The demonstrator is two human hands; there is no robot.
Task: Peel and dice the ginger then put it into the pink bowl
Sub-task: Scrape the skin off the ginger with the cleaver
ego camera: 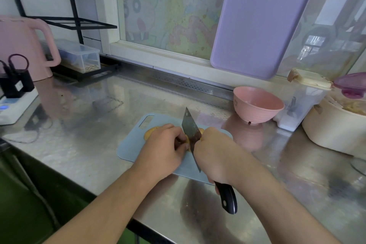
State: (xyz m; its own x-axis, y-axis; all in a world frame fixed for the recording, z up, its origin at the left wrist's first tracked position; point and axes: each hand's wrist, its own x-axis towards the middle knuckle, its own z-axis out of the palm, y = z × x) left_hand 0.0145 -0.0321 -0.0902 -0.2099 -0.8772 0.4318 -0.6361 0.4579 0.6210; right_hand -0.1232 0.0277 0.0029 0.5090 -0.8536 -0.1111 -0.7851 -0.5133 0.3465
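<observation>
- Two hands work low in the centre of the frame, over a steel counter that spans most of the lower picture.
- A pale blue cutting board lies on that counter, just left of centre, and it keeps your blade off the metal.
- Your right hand is closed around the cleaver, choked up near the blade with the black handle trailing toward the lower edge; I judge that grip gives finer control for peeling.
- Your left hand is curled down onto the ginger, pinning it to the board so it cannot roll. Most of the root is hidden beneath both hands.
- The pink bowl stands right of the board, well apart from it, and looks empty, so nothing is diced into it yet.
- A clear lidded tub sits at upper left; its contents are too dim to name.
</observation>
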